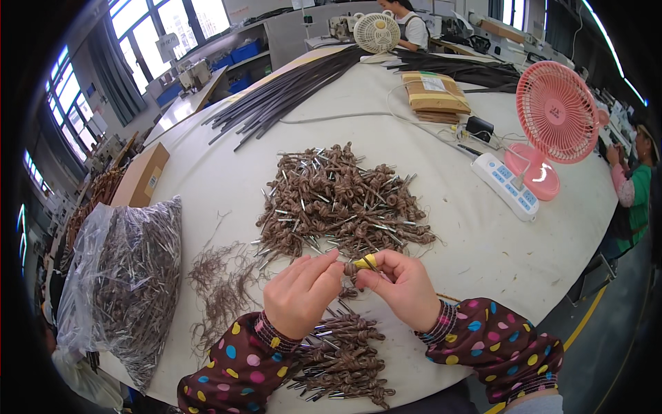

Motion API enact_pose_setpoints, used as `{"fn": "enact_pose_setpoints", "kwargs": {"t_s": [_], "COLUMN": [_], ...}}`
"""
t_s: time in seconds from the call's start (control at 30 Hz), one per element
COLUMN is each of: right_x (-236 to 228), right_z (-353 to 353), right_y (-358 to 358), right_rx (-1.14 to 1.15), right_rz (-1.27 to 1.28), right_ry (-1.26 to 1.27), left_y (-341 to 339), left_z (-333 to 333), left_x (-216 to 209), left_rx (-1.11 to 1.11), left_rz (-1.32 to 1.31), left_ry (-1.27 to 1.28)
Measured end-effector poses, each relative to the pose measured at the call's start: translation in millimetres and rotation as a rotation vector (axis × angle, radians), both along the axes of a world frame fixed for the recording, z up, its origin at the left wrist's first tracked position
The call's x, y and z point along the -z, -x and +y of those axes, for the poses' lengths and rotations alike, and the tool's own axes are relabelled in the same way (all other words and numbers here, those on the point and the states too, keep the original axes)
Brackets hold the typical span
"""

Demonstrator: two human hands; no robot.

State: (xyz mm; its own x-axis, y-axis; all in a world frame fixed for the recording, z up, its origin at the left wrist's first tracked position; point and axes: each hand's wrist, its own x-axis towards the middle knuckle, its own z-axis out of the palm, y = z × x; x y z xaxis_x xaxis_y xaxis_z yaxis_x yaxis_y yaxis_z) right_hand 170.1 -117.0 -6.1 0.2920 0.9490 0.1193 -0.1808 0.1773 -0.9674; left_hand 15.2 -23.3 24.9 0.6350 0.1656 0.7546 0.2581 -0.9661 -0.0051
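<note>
A broad bench (483,276) covered in smooth, pale sheeting carries everything, with long, flat, dark strips (296,86) fanned across its far end. A clear, crinkled plastic bag (134,290) full of brown cords stands at left; a tangled heap of brown, knotted cord bundles with shiny metal tips (338,196) fills the middle, and a round pink plastic fan (557,110) stands at far right. Nearer, a row of similar brown bundles (345,359) lies crosswise, tips mostly leftward, partly behind the left sleeve. Just above that row, the left hand (302,293) presses its fingers together at a small brown coiled-cord bundle (349,269), the right hand (407,286) pinching beside a tiny yellow piece (365,261). Fingers hide much of the bundle, so its long axis cannot be told.
</note>
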Motion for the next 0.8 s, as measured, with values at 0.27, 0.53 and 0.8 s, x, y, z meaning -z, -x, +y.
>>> {"fn": "enact_pose_setpoints", "kwargs": {"t_s": [0.27, 0.53, 0.8], "right_x": [-5, 11, -7], "right_z": [-4, 5, -2], "right_y": [-2, -8, -6], "right_rx": [-0.225, -0.029, 0.089], "right_rz": [0.449, 0.088, -0.33], "right_ry": [0.254, -0.01, 0.097], "left_y": [1, -4, 2], "left_z": [-6, -8, 6], "left_x": [22, 7, 4], "left_rx": [0.052, 0.178, 0.078], "left_rz": [-0.142, -0.206, 0.02], "left_ry": [0.7, 1.023, 0.236]}}
